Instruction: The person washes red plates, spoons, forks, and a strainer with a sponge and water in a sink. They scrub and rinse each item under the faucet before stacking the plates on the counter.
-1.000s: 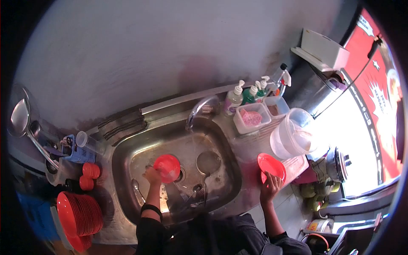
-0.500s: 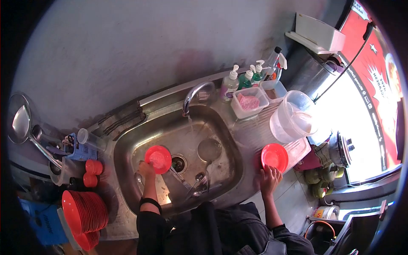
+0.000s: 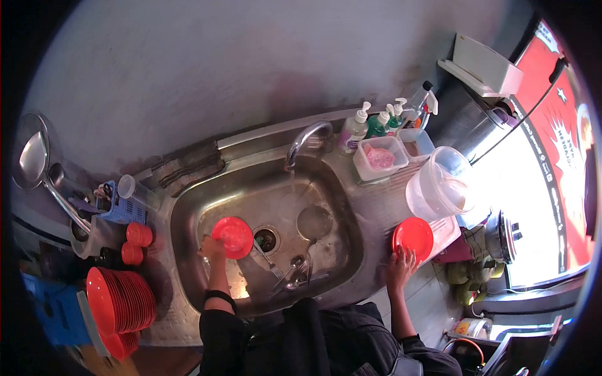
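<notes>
Left hand (image 3: 212, 249): closed on the near rim of a red bowl (image 3: 234, 237), which is being held over the sink basin (image 3: 251, 203); its pale contents are being blurred past identification.

Right hand (image 3: 403, 266): fingers spread, being laid over the near rim of a red dish (image 3: 414, 237) just ahead, by the edge of the steel counter (image 3: 373, 210); whether the dish is also being gripped from beneath cannot be told.

Hazards, as judged: by a wet rim, the left grip could be loosened and the bowl dropped; by an uneven push near the edge, the dish could be tipped toward the floor.

Just right of the left hand: a drain (image 3: 265, 239), with a fork (image 3: 269, 260) and other cutlery (image 3: 300, 271) beyond; low bowl movement is being obstructed by these. Farther right: a round strainer (image 3: 315, 223). Ahead of it: a curved faucet (image 3: 307, 133), from which a thin stream is being let down.

Ahead of the right hand: a clear plastic bucket (image 3: 429, 188), by which farther reach is being blocked.

Well left of the left hand: stacked red plates (image 3: 125, 302).
</notes>
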### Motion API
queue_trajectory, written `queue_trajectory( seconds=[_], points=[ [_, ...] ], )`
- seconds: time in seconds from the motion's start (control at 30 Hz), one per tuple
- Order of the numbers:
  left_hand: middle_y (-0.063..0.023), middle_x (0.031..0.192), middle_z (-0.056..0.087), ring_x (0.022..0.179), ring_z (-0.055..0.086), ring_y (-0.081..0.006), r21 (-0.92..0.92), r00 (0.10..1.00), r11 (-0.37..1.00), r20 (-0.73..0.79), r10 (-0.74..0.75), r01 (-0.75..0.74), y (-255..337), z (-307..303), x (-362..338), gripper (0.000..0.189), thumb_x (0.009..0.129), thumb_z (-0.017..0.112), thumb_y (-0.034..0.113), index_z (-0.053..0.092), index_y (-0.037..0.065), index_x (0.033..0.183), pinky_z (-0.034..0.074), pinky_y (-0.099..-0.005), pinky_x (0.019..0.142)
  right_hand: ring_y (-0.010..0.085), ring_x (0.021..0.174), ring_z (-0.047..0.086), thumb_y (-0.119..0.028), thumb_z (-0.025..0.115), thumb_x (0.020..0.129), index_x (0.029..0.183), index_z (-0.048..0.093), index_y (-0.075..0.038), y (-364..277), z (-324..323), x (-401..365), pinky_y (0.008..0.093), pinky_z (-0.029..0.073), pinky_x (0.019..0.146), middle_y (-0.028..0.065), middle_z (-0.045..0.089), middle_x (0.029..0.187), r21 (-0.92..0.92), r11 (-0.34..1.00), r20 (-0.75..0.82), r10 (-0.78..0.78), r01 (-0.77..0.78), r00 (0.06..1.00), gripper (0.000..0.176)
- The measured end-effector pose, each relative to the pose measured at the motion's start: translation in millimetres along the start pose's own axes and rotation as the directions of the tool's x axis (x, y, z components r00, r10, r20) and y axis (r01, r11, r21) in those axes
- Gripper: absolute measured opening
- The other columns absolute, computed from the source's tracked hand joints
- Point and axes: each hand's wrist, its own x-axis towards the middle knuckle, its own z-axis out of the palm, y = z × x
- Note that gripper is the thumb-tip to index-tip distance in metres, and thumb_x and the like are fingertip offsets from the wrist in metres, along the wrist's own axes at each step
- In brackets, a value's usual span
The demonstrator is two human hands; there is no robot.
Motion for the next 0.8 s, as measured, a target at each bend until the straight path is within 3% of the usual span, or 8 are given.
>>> queue_trajectory(
  seconds=[0.17, 0.4, 0.53, 0.6, 0.63, 0.7, 0.73, 0.8],
  points=[
    [-0.0129, 0.078, 0.057, 0.076, 0.055, -0.0272, -0.142, 0.995, 0.990, 0.090, 0.040, -0.027, -13.7, 9.9, 17.4, 0.037, 0.053, 0.068, 0.028, 0.054, 0.005, 0.079, 0.043, -0.0398, 0.068, 0.0251, 0.108, 0.033, -0.016, 0.051, 0.071, 0.096, 0.052, -0.011, -11.8, -4.8, 6.1, 0.0447, 0.012, 0.094, 0.0095, 0.044, 0.106, 0.026, 0.994, -0.159, -0.100, 0.105, 0.982, 0.025],
    [-0.0186, 0.075, 0.056, 0.071, 0.055, -0.0335, -0.200, 0.988, 0.968, -0.002, 0.156, -0.153, -20.6, -9.4, 11.6, 0.030, 0.054, 0.067, 0.022, 0.057, 0.001, 0.073, 0.045, -0.0398, 0.061, 0.0249, 0.107, 0.034, -0.013, 0.051, 0.069, 0.089, 0.055, -0.011, -48.2, -15.1, 11.8, 0.0459, 0.010, 0.095, 0.0093, 0.045, 0.104, 0.116, 0.972, -0.172, -0.182, 0.203, 0.968, 0.020],
    [-0.0179, 0.073, 0.056, 0.069, 0.056, -0.0296, -0.275, 0.973, 0.934, -0.018, 0.232, -0.228, -34.7, 4.8, 29.3, 0.030, 0.055, 0.066, 0.019, 0.057, -0.001, 0.076, 0.046, -0.0375, 0.057, 0.0254, 0.104, 0.036, -0.007, 0.053, 0.062, 0.087, 0.055, -0.013, -75.7, -11.8, 10.6, 0.0481, 0.014, 0.093, 0.0064, 0.046, 0.101, 0.303, 0.909, -0.139, -0.256, 0.287, 0.957, 0.026],
    [-0.0127, 0.068, 0.057, 0.063, 0.058, -0.0219, -0.578, 0.919, 0.778, 0.115, 0.376, -0.246, -33.2, -4.9, 34.3, 0.025, 0.060, 0.064, 0.014, 0.056, -0.001, 0.079, 0.047, -0.0324, 0.050, 0.0244, 0.103, 0.037, -0.002, 0.054, 0.058, 0.087, 0.056, -0.012, -96.7, -10.1, 8.4, 0.0441, 0.021, 0.090, 0.0062, 0.048, 0.097, 0.354, 0.847, -0.136, -0.373, 0.396, 0.918, 0.031],
    [-0.0127, 0.068, 0.057, 0.063, 0.058, -0.0219, -0.578, 0.922, 0.779, 0.110, 0.372, -0.245, -26.8, -9.9, 32.5, 0.025, 0.060, 0.064, 0.014, 0.056, -0.001, 0.079, 0.047, -0.0324, 0.050, 0.0246, 0.103, 0.038, -0.002, 0.054, 0.058, 0.088, 0.055, -0.011, -105.3, -3.5, 8.5, 0.0425, 0.024, 0.088, 0.0067, 0.048, 0.096, 0.490, 0.778, -0.063, -0.418, 0.393, 0.906, 0.031],
    [-0.0087, 0.064, 0.057, 0.052, 0.056, -0.0179, -0.925, 0.865, 0.367, 0.265, 0.426, 0.102, 2.6, -23.0, 15.0, 0.016, 0.064, 0.061, 0.011, 0.054, 0.000, 0.073, 0.044, -0.0267, 0.047, 0.0245, 0.098, 0.042, -0.003, 0.055, 0.062, 0.090, 0.054, -0.009, -129.9, 7.0, 10.2, 0.0382, 0.031, 0.082, 0.0083, 0.048, 0.096, 0.671, 0.654, 0.061, -0.520, 0.350, 0.852, 0.029],
    [-0.0066, 0.063, 0.055, 0.051, 0.054, -0.0147, -0.952, 0.841, 0.258, 0.270, 0.469, 0.163, 18.2, -34.1, 4.5, 0.012, 0.066, 0.060, 0.009, 0.054, 0.000, 0.072, 0.042, -0.0239, 0.046, 0.0241, 0.094, 0.045, -0.004, 0.055, 0.064, 0.092, 0.054, -0.008, -145.3, 9.7, 9.4, 0.0357, 0.036, 0.077, 0.0094, 0.048, 0.097, 0.722, 0.612, 0.116, -0.568, 0.324, 0.815, 0.028],
    [-0.0042, 0.061, 0.053, 0.049, 0.053, -0.0116, -0.963, 0.805, 0.130, 0.267, 0.529, 0.234, 49.3, -61.6, -20.6, 0.010, 0.068, 0.059, 0.008, 0.052, 0.001, 0.071, 0.041, -0.0213, 0.046, 0.0222, 0.083, 0.052, -0.009, 0.049, 0.075, 0.102, 0.046, -0.007, -166.4, 40.1, 6.1, 0.0311, 0.041, 0.069, 0.0091, 0.051, 0.095, 0.871, 0.461, 0.434, -0.556, -0.171, 0.709, 0.028]
  ],
)
